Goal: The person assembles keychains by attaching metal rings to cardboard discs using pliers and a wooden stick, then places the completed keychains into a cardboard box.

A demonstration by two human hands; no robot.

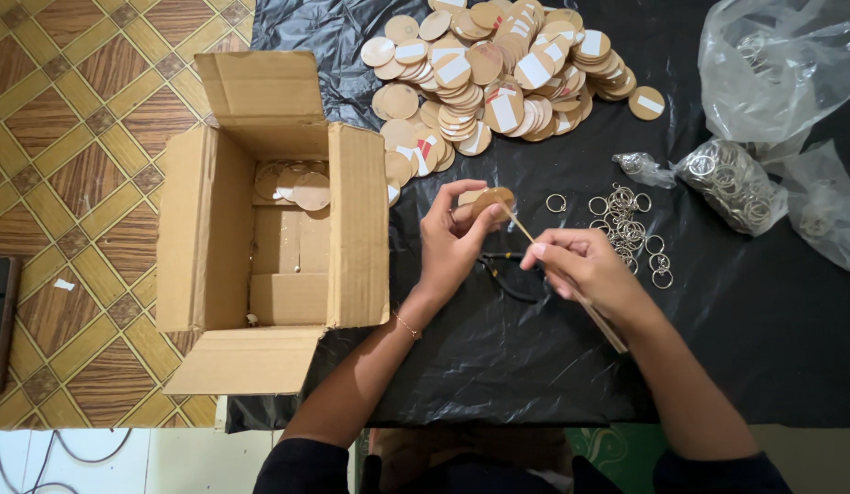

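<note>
Wooden disc (491, 198) is pinched in the left hand (452, 240), grip closed on its edge, held just above the black sheet (498, 366) on the bench, right beside the open box (269, 229). Right hand (585, 265) has its grip closed tight on a thin stick (521, 226) whose tip touches the disc, with loose rings (630, 229) just past it and the disc pile (498, 78) further back.

Box (269, 229) left of hands, discs inside. Disc pile (498, 73) behind hands. Rings (626, 229) right of them; bags (763, 119) far right. All on sheet (534, 366).
</note>
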